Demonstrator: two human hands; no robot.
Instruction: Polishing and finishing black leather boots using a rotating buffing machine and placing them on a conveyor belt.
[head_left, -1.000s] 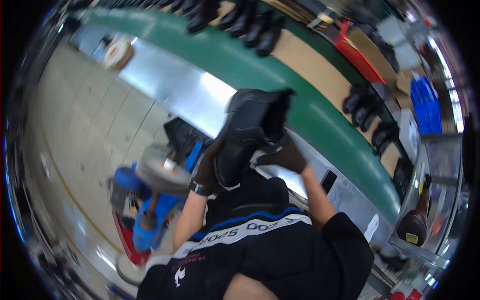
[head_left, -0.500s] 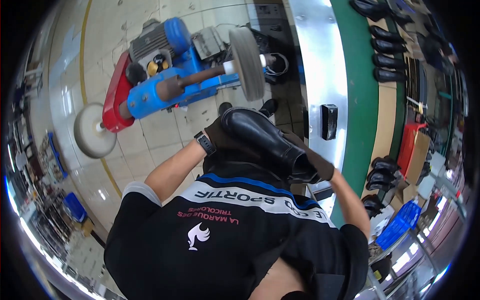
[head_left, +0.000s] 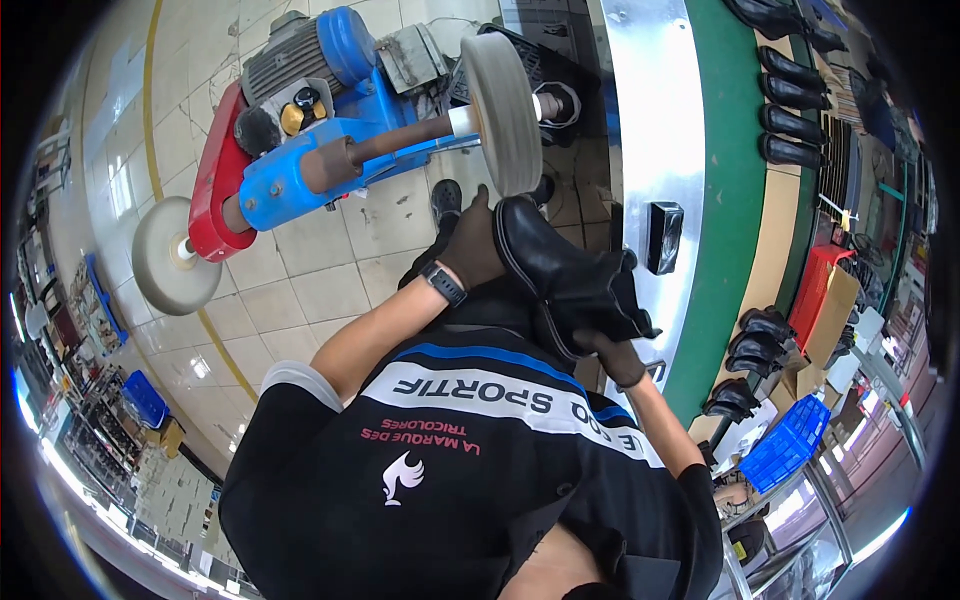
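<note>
Brown-gloved right grip point(head_left: 615, 358) pinching its heel point(head_left: 564, 325), left grip point(head_left: 474, 240) too hidden to tell, the black leather boot point(head_left: 575, 275) could scuff if swung into the round grey wheel point(head_left: 512, 115).

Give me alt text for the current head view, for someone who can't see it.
The gloved right hand holds a black boot near its heel, the gloved left hand open beside its toe. Ahead to the left stands a blue-and-red machine with two wheels; to the right, more dark boots lie past a green surface.
</note>
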